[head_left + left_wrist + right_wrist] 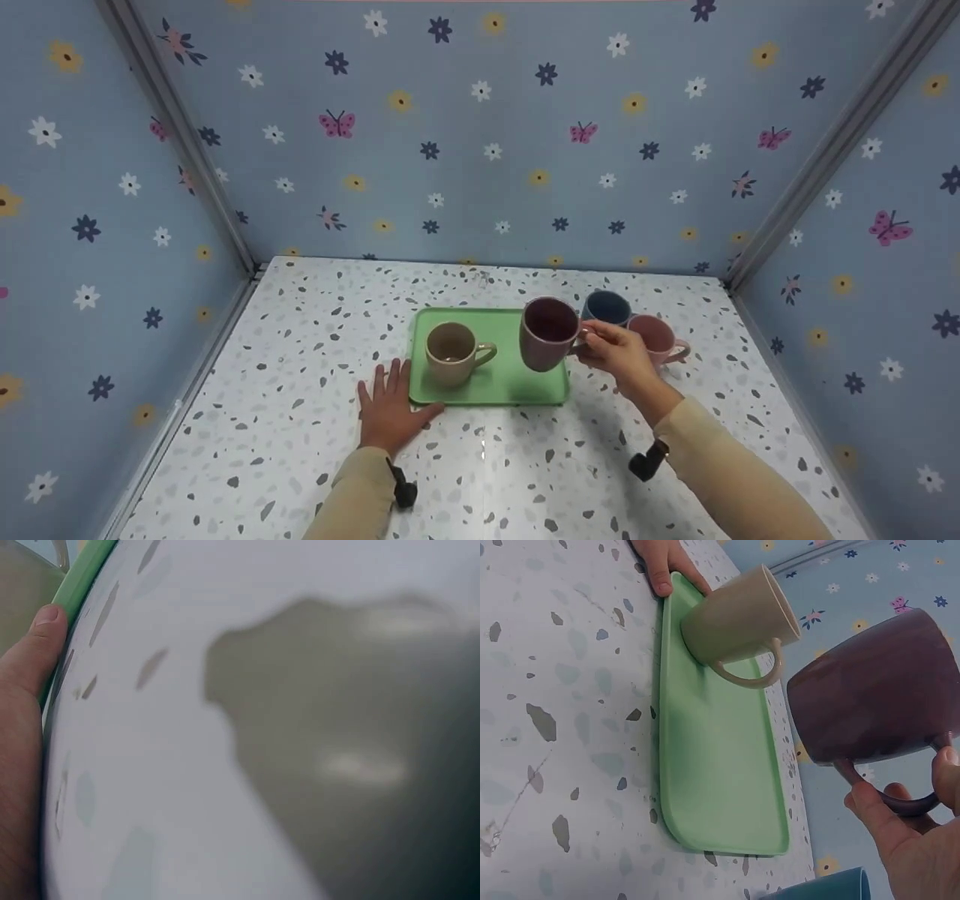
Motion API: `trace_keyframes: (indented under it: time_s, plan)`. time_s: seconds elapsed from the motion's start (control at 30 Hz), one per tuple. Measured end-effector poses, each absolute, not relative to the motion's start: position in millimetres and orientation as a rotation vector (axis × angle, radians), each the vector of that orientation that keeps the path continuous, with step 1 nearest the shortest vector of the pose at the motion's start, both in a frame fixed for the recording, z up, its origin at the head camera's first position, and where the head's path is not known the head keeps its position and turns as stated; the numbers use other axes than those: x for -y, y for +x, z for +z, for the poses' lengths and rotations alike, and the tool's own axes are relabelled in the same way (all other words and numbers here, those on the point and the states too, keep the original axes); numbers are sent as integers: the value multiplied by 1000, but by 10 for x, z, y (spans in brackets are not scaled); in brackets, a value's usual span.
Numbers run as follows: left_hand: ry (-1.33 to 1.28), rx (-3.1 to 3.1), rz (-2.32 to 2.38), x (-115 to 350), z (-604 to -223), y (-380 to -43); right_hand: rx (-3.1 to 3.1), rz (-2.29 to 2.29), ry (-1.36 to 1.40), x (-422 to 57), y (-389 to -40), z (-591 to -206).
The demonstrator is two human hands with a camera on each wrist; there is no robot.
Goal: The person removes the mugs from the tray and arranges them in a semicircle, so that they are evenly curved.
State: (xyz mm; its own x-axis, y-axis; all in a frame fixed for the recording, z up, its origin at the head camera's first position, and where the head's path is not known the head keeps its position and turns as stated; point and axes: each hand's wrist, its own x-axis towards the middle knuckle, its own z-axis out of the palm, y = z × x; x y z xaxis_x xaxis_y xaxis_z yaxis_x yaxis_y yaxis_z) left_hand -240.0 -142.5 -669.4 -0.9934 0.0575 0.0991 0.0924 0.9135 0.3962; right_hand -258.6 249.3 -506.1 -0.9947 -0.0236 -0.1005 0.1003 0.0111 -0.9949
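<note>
In the head view, our right hand grips the purple mug above the tray, toward the desk's far edge; our left hand lies fingers spread. Left wrist: our thumb meets the tray. Right wrist: the mug tilts.

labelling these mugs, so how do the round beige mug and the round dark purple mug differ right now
The round beige mug is pale; the round dark purple mug is far darker. The beige mug stands on the rectangular green tray; the purple mug is raised, its handle held in the right hand. Both have one handle, pointing right in the head view.
</note>
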Motion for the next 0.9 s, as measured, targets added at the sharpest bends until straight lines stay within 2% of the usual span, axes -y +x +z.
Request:
trace_keyframes:
  time_s: [0.9]
  plan:
    - [-128,2999,-587,1416,-6672,-2380,-2195,-2127,73,-3060,-2344,-5105]
